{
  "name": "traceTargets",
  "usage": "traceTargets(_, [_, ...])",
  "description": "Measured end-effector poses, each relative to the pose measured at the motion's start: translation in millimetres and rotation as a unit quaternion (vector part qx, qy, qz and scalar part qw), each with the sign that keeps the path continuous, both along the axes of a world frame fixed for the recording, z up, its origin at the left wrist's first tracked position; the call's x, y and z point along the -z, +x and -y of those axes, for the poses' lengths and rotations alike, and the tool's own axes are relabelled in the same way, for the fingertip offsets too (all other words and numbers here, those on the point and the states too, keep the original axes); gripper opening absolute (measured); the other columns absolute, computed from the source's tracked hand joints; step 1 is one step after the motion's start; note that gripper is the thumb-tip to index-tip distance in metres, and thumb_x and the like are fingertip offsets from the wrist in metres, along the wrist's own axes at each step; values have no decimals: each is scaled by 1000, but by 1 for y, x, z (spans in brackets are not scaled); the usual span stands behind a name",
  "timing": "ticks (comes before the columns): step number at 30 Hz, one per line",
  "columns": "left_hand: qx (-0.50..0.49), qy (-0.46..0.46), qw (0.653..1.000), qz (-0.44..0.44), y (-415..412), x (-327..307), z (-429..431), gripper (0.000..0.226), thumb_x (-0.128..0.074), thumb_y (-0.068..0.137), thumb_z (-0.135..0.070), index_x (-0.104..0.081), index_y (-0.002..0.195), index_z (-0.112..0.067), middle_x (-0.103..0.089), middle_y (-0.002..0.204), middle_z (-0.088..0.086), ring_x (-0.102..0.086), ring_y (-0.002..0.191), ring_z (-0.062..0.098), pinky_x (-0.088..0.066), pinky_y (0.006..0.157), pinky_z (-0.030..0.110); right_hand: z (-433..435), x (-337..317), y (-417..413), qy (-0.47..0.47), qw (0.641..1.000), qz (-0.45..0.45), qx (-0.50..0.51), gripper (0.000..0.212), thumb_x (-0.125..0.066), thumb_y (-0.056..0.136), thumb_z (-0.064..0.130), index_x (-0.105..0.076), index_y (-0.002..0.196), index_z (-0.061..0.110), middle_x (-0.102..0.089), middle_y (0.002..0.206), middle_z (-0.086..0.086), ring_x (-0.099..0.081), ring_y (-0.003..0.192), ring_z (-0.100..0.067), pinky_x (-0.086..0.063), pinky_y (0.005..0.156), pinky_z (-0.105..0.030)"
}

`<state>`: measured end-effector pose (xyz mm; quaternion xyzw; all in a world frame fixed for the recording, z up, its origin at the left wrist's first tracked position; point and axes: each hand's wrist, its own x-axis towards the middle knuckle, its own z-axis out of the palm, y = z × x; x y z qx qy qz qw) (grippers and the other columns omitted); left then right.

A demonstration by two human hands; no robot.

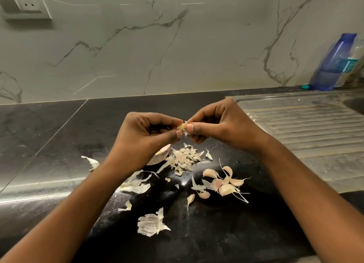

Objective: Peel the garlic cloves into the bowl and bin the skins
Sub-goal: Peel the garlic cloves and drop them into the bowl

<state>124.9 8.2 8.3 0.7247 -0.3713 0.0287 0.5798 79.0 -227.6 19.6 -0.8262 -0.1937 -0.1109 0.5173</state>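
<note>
Both hands meet above the black counter around one small garlic clove [181,126]. My left hand [149,132] pinches the clove between thumb and fingers. My right hand [216,122] pinches a flake of skin at the clove's right end. Below the left wrist a small white bowl [160,158] shows only part of its rim; its contents are hidden. A pile of peeled skins [184,158] lies right of the bowl. Several unpeeled pinkish cloves [223,183] lie in a cluster at the right. Larger loose skins [151,223] are scattered nearer me.
A steel sink drainboard [307,128] takes up the right side of the black counter [59,136]. A blue water bottle [332,63] stands against the marble wall at the far right. A wall socket [25,2] is at the top left. No bin is in view.
</note>
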Motion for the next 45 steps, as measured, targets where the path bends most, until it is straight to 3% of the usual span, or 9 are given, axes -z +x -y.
traceTargets(9, [-29,44,993,104,1,5,0,22,-83,87,-10,-82,109,-13,-80,95,-4,-78,85,20,-65,78,36,-5,3,2,-1,1000,6,27,8,-79,94,6,-79,98,-2,-79,83,-11,-78,73,-28,-64,68,-29])
traceTargets(16, [-31,66,989,132,0,9,1,24,-78,93,-10,-79,117,-17,-79,96,-5,-78,84,20,-65,74,39,-8,5,3,6,999,30,39,3,-78,92,2,-80,92,-1,-78,78,-11,-75,68,-27,-63,66,-29])
traceTargets(20, [-13,28,997,65,-2,8,4,22,-75,94,-7,-78,116,-11,-80,92,3,-79,78,25,-65,72,48,-7,6,4,22,998,39,42,6,-75,93,-1,-81,92,-1,-77,78,-12,-72,66,-22,-61,64,-29])
traceTargets(25, [12,-59,998,-36,-4,4,6,25,-71,91,2,-74,116,-2,-80,101,12,-80,87,27,-64,81,29,-3,6,5,17,997,44,59,7,-75,93,1,-81,91,1,-77,76,-10,-72,66,-22,-61,64,-29])
traceTargets(29, [5,-123,985,-119,-5,-3,1,32,-71,84,-11,-74,114,-3,-79,102,16,-79,88,29,-63,80,26,0,4,5,19,997,46,65,5,-76,92,1,-81,91,-1,-77,77,-13,-72,65,-23,-61,63,-29])
traceTargets(35, [27,-135,975,-176,-3,-6,1,41,-69,86,-12,-69,127,-10,-79,105,17,-78,91,29,-63,83,29,7,2,4,-18,999,10,45,5,-79,93,6,-81,94,2,-78,80,-10,-73,69,-23,-61,65,-29])
traceTargets(41, [29,-125,972,-195,-6,-8,1,36,-72,82,-11,-72,118,-6,-80,104,17,-79,92,31,-64,81,29,15,3,6,-138,989,-44,34,10,-77,98,25,-84,97,17,-75,84,-3,-69,72,-27,-60,61,-32])
traceTargets(45, [23,-130,969,-209,-7,-8,2,37,-74,77,-12,-73,113,-4,-80,102,16,-80,92,30,-65,80,28,15,3,5,-160,984,-73,10,9,-80,95,18,-84,102,15,-79,83,0,-72,71,-17,-58,62,-26])
